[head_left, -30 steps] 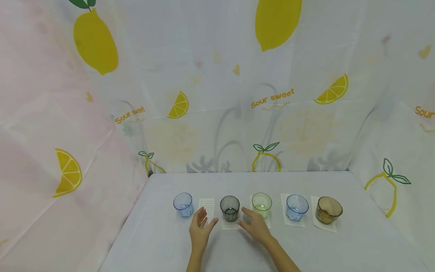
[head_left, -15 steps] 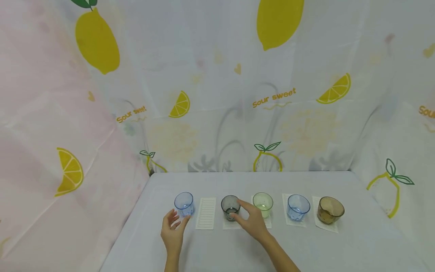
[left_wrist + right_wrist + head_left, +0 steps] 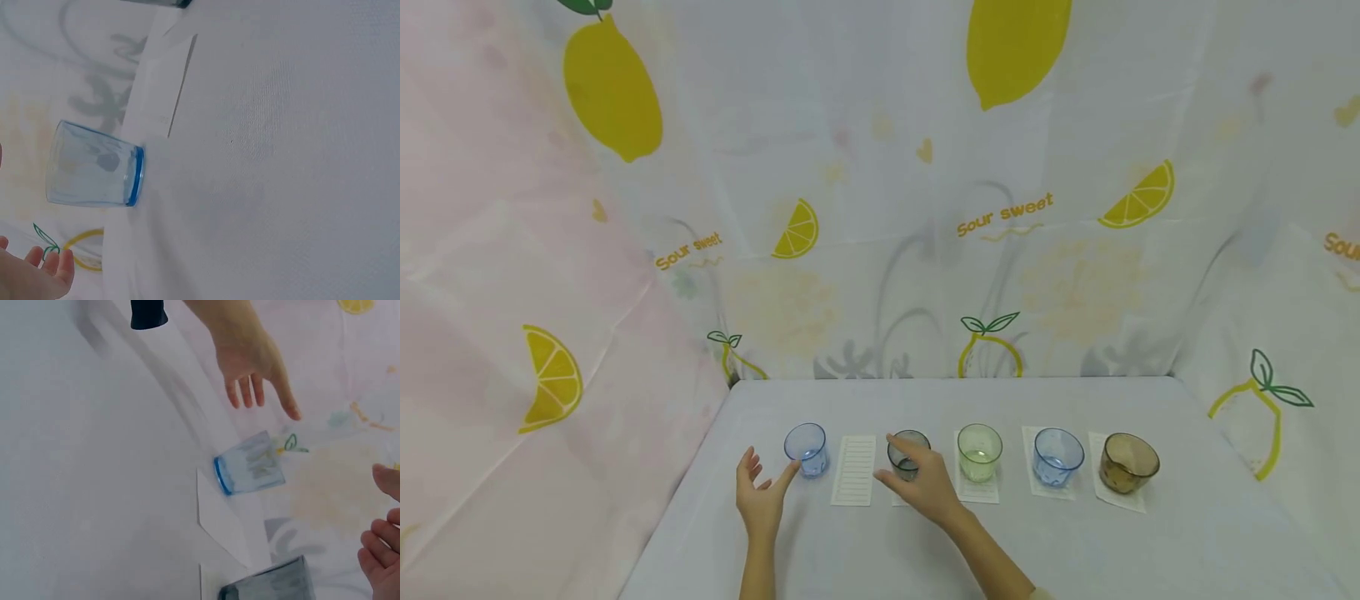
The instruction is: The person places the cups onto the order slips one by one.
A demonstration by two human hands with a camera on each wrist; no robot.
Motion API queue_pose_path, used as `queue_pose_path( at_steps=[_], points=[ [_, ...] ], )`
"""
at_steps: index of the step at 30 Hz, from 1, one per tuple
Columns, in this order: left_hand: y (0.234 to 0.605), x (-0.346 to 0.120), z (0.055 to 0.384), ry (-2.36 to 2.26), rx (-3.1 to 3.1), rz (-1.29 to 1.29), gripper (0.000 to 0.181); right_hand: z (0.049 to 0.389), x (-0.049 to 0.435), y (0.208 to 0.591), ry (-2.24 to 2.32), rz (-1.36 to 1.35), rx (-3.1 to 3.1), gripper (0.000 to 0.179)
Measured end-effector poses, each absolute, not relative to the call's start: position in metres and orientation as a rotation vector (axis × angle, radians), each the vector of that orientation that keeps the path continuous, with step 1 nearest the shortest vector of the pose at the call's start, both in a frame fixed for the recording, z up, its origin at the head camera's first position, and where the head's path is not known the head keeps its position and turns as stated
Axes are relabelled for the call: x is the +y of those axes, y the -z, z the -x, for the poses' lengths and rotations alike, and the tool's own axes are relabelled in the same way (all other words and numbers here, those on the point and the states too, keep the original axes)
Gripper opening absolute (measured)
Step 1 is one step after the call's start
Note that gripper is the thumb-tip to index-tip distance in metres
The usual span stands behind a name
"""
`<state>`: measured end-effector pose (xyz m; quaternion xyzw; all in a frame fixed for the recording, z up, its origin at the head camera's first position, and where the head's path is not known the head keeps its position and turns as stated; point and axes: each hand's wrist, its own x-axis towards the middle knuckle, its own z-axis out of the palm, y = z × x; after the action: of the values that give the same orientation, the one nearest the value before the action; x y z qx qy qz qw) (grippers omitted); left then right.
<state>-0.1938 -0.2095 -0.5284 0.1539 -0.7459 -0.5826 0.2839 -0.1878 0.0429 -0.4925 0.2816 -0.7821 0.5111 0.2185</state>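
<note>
A clear blue glass [image 3: 805,450] stands upright at the left end of a row. My left hand [image 3: 762,500] is just left of and before it, thumb spread from the fingers. In the left wrist view the fingers [image 3: 53,269] and the blue glass [image 3: 94,165] are apart. A grey glass [image 3: 909,443] stands on a paper slip, partly hidden behind my right hand [image 3: 931,490], which hovers before it with thumb and fingers spread. The right wrist view has the right hand [image 3: 382,550] apart from the grey glass [image 3: 272,582]. Neither hand holds anything.
A lined paper slip [image 3: 853,471] lies between the blue and grey glasses. Rightward stand a green glass [image 3: 979,454], a second blue glass [image 3: 1057,458] and a brown glass [image 3: 1127,463], each on paper. Lemon-print cloth [image 3: 880,167] surrounds the white table [image 3: 850,550].
My left hand has moved left, from before the paper slip to beside the left blue glass. My right hand has moved left, from beside the grey glass to in front of it. The glasses stay put.
</note>
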Motion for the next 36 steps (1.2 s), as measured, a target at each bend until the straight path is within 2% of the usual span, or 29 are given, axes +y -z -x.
queue_pose_path(
  at_steps=[21,36],
  points=[
    [0.539,-0.211,0.211,1.673,-2.163,-0.343,0.097,0.203,0.004,0.52,-1.408,-0.88,-2.338,0.047],
    [0.545,-0.201,0.222,1.692,-2.166,-0.31,0.094,0.218,-0.01,0.55,-1.255,-0.823,-2.435,0.05]
  ],
)
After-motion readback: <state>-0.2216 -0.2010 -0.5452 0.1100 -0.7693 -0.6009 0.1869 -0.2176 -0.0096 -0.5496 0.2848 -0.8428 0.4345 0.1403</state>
